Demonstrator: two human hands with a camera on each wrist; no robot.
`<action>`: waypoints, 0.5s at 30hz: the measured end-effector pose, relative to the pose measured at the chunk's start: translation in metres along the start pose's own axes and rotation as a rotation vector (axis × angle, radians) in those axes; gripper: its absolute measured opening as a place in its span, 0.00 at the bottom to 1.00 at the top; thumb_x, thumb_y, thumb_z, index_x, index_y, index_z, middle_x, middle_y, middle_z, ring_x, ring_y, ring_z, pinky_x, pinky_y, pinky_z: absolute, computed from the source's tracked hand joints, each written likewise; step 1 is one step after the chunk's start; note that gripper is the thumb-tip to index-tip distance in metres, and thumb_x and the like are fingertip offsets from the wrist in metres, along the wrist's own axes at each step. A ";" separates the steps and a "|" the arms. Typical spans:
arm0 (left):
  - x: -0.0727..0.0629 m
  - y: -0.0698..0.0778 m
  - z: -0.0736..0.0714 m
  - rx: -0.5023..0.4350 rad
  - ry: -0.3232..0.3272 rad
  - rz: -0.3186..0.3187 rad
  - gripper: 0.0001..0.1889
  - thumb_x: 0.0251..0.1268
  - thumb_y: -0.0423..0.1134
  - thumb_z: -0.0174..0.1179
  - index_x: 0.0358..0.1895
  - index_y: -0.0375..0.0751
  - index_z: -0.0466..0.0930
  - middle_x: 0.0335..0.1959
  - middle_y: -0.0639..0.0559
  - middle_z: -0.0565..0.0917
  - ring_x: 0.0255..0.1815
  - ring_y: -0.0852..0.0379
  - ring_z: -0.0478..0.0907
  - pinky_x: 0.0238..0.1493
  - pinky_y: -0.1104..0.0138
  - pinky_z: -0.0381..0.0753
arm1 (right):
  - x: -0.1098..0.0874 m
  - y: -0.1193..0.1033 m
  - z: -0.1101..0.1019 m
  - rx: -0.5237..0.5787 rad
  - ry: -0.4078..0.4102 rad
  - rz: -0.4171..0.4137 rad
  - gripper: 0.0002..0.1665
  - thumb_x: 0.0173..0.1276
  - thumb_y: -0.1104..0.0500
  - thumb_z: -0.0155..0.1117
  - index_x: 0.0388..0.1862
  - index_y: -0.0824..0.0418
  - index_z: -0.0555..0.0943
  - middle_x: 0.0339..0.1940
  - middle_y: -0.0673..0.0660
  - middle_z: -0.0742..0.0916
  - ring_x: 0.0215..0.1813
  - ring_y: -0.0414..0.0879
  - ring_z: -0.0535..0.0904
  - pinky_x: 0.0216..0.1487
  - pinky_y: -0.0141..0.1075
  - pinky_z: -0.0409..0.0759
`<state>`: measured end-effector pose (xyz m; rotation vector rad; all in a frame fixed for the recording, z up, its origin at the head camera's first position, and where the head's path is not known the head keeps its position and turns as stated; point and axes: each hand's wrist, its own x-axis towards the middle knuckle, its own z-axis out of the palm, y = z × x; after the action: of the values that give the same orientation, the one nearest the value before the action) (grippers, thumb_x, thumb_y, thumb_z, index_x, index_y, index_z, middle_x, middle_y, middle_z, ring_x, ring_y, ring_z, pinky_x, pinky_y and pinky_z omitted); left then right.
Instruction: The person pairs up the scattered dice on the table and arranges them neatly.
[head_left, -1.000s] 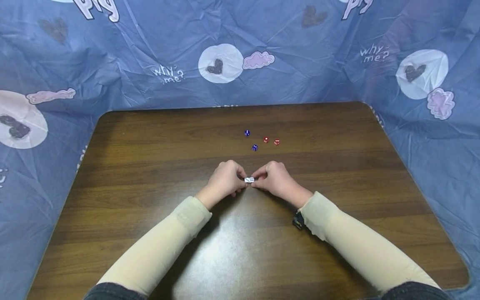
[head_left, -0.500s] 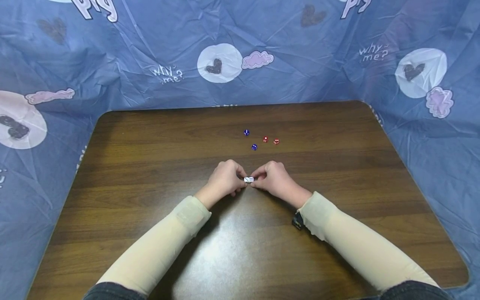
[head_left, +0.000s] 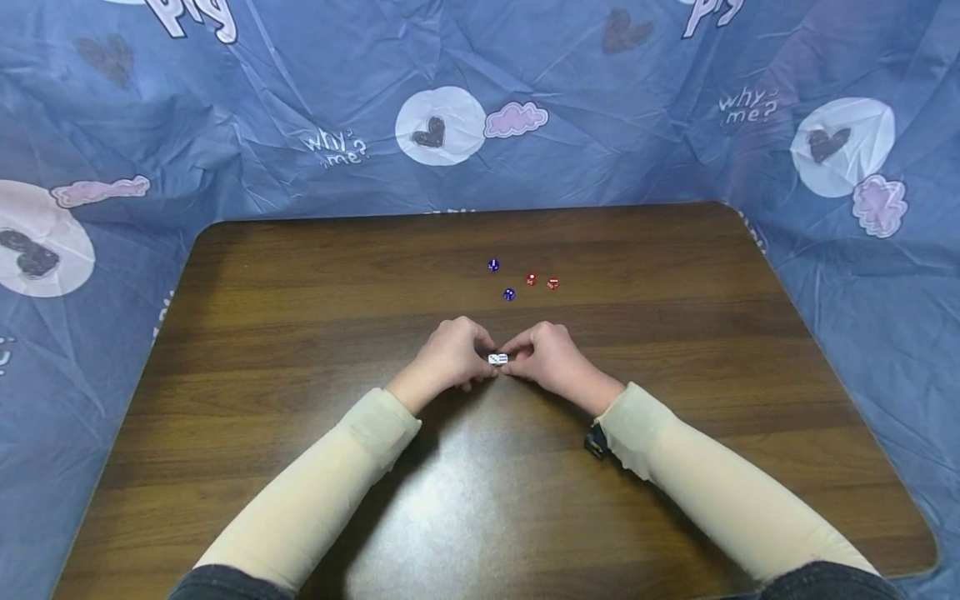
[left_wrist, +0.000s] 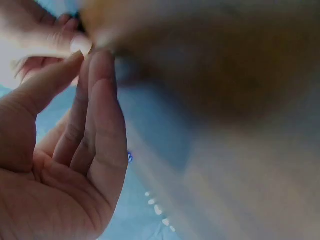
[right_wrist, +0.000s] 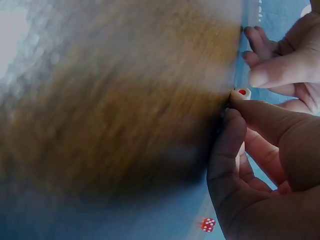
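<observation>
Two white dice (head_left: 498,359) sit side by side, touching, near the middle of the brown table (head_left: 300,300). My left hand (head_left: 452,354) pinches the left one between thumb and finger. From the other side my right hand (head_left: 551,358) pinches the right one the same way. In the right wrist view a white die (right_wrist: 242,92) shows a red dot beside the right thumb, with the left thumb close by. The left wrist view shows the left fingertips (left_wrist: 102,62) meeting the right hand; the dice are hidden there.
Beyond the hands lie two blue dice, one farther back (head_left: 492,265) and one nearer (head_left: 509,294). To their right are two red dice, a left one (head_left: 531,279) and a right one (head_left: 553,283). A blue printed cloth (head_left: 300,100) hangs behind the table.
My left hand has shifted very slightly, its fingertips a little farther right along the white die. The right hand and the coloured dice stay where they were.
</observation>
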<state>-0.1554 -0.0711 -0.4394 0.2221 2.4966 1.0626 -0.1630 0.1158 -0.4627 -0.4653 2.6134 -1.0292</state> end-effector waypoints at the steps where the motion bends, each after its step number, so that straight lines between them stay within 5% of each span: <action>1: 0.000 0.001 -0.003 -0.008 -0.004 -0.001 0.15 0.54 0.31 0.77 0.46 0.38 0.88 0.24 0.46 0.86 0.17 0.49 0.84 0.15 0.67 0.82 | 0.000 0.000 0.000 0.001 0.002 0.000 0.12 0.59 0.58 0.82 0.41 0.58 0.92 0.18 0.45 0.83 0.22 0.38 0.75 0.23 0.32 0.74; 8: 0.005 0.005 -0.026 -0.054 0.009 0.022 0.22 0.61 0.33 0.74 0.58 0.34 0.83 0.29 0.43 0.88 0.19 0.47 0.85 0.20 0.64 0.85 | 0.000 -0.002 0.000 0.017 -0.005 0.009 0.12 0.59 0.59 0.82 0.42 0.60 0.91 0.19 0.46 0.84 0.22 0.39 0.76 0.21 0.32 0.73; 15: 0.027 -0.001 -0.042 -0.184 0.014 0.042 0.21 0.67 0.35 0.69 0.61 0.33 0.80 0.29 0.39 0.88 0.21 0.45 0.86 0.28 0.53 0.89 | -0.001 -0.002 0.000 0.025 -0.014 0.010 0.13 0.59 0.61 0.81 0.43 0.61 0.91 0.19 0.47 0.84 0.22 0.39 0.76 0.21 0.31 0.73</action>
<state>-0.1977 -0.0907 -0.4225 0.2137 2.3979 1.3060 -0.1616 0.1143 -0.4613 -0.4513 2.5842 -1.0507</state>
